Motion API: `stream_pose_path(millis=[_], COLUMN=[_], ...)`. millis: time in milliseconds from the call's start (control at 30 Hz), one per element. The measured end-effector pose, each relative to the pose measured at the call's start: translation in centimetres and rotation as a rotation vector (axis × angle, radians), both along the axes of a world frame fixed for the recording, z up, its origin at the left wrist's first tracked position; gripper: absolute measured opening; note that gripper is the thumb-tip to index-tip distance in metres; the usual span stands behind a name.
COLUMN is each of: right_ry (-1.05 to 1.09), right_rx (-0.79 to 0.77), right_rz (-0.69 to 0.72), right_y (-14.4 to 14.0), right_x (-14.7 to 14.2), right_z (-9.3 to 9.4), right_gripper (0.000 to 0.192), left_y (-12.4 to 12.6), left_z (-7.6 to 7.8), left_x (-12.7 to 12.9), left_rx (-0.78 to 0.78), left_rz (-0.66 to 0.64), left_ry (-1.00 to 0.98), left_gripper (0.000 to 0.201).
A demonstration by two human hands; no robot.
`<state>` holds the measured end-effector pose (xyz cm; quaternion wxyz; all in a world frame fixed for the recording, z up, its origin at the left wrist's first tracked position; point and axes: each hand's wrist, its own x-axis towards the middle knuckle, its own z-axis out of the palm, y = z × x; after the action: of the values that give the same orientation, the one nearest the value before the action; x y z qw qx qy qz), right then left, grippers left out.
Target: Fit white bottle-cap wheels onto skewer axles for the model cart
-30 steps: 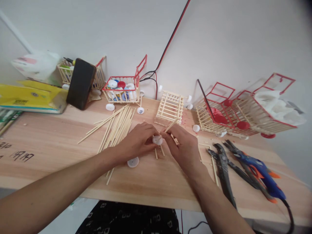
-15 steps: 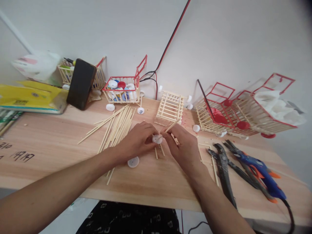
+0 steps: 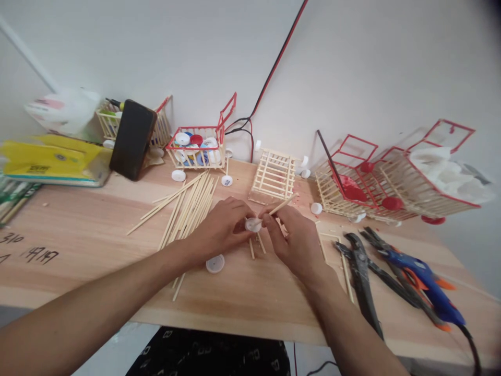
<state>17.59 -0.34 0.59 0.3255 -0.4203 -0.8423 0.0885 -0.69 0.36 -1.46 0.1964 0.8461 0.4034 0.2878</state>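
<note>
My left hand (image 3: pixel 221 230) pinches a small white bottle cap (image 3: pixel 252 225) just above the wooden table (image 3: pixel 97 245). My right hand (image 3: pixel 295 237) holds a short thin wooden stick (image 3: pixel 282 204) whose lower end meets the cap; the stick slants up to the right. Both hands touch at the cap. Another white cap (image 3: pixel 215 263) lies on the table below my left hand. Short stick pieces (image 3: pixel 256 245) lie under the hands.
A loose pile of long sticks (image 3: pixel 188 206) lies to the left. At the back stand stick carts: one with caps (image 3: pixel 198 146), a bare one (image 3: pixel 274 175), red-trimmed ones (image 3: pixel 352 183). Pliers (image 3: pixel 360 271) and a blue glue gun (image 3: pixel 422 277) lie right. A phone (image 3: pixel 133 138) leans back left.
The stick in my right hand now shows longer and points further up to the right. The view has shifted slightly. Both hands stay together at the cap.
</note>
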Motion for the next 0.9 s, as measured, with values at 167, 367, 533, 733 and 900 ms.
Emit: stream_pose_path(millis=[167, 367, 533, 733, 900], right_ry=[0.005, 0.005, 0.0, -0.014, -0.039], right_rx=[0.008, -0.004, 0.02, 0.013, 0.023], right_rz=[0.008, 0.033, 0.039, 0.043, 0.043], right_y=[-0.01, -0.04, -0.06, 0.03, 0.07], right_x=[-0.04, -0.14, -0.28, -0.27, -0.32], right_z=[0.03, 0.03, 0.07, -0.17, -0.21], right_gripper=[0.014, 0.016, 0.015, 0.016, 0.016], left_y=[0.1, 0.13, 0.03, 0.07, 0.1], left_z=[-0.13, 0.04, 0.04, 0.02, -0.01], left_x=[-0.02, 0.0, 0.02, 0.01, 0.06], left_rx=[0.009, 0.004, 0.008, 0.001, 0.006], left_rz=[0.006, -0.003, -0.012, -0.02, -0.03], left_ry=[-0.007, -0.005, -0.011, 0.001, 0.005], left_gripper=[0.019, 0.016, 0.016, 0.016, 0.018])
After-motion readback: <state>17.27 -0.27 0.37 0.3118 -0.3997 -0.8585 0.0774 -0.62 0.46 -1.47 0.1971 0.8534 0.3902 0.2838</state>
